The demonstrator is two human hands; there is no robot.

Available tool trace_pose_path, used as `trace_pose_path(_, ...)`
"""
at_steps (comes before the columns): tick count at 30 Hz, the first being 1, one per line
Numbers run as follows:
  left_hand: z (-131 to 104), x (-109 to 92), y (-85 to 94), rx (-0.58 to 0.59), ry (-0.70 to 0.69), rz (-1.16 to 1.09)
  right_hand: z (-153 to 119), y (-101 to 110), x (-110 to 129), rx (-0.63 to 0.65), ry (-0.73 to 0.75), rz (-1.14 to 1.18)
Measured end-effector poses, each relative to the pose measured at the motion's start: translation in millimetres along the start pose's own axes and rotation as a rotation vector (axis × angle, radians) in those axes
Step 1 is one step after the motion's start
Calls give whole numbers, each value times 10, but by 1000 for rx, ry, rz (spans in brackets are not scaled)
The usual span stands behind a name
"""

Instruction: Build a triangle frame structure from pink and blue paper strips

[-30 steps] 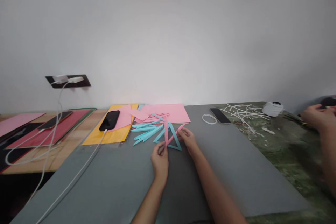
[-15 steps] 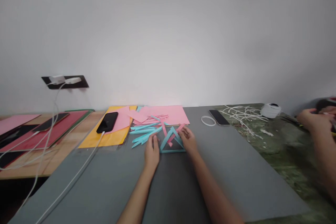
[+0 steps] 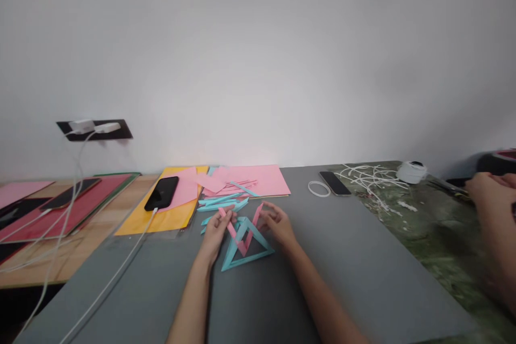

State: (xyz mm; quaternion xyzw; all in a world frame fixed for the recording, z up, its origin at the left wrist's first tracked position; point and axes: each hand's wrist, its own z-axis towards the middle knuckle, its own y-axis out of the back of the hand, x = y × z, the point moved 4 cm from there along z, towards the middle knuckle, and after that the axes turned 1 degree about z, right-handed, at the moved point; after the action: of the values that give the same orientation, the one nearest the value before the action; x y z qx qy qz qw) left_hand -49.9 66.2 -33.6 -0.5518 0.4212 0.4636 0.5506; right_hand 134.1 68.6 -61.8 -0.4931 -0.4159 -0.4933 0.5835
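Pale wall (image 3: 258,54) fills the upper half; below it a grey board (image 3: 169,290) spreads across the middle, with a green surface (image 3: 439,258) at its right and a wooden table (image 3: 116,204) at far left. On the wood lies a red folder (image 3: 100,191). Yellow paper (image 3: 139,220) and pink paper (image 3: 264,174) lie toward the wall.

At the right edge, another person's hand (image 3: 489,196) shows, partly cut off. Over the board, the left hand (image 3: 213,234) has thumb and fingers clamped on one end of a pink strip (image 3: 233,232) folded into a V. The right hand (image 3: 281,224), fingers curled, is at the other end; I cannot tell whether it pinches it. The V's bend sits within the opening of a blue triangle (image 3: 248,263), which is between the hands on their near side.

One phone (image 3: 162,193), plugged to a white cord, rests on the yellow paper; another (image 3: 335,183) lies farther right. Blue strips (image 3: 220,202) lie just beyond the left hand. A white ring (image 3: 319,188) is just beside the right-hand phone.
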Motion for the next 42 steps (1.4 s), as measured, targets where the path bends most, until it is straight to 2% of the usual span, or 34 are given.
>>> trace_pose_path(2,-24,53,11,6,21,-82,106,83,-5,-129,128,-304)
trace_pose_path(4,-42,88,-24,48,61,-184,276,119,-23,-165,176,-395)
trace_pose_path(9,-47,115,-90,69,130,-336,762,-41,-19,-9,274,-650)
trace_pose_path(12,-40,136,-78,56,149,-373,935,-165,-12,68,306,-825)
trace_pose_path(16,-47,136,-63,62,162,-377,987,-249,-29,128,334,-1010)
trace_pose_path(22,-43,130,-39,39,171,-398,906,-215,-67,161,334,-1134)
trace_pose_path(28,-28,179,4,-11,163,-394,917,-233,-56,159,313,-1113)
trace_pose_path(33,-40,153,-6,24,131,-371,946,-209,-9,126,294,-975)
trace_pose_path(37,-10,152,-59,52,98,-415,929,11,107,41,255,-758)
trace_pose_path(42,74,134,-187,17,52,-517,781,437,334,-108,158,-410)
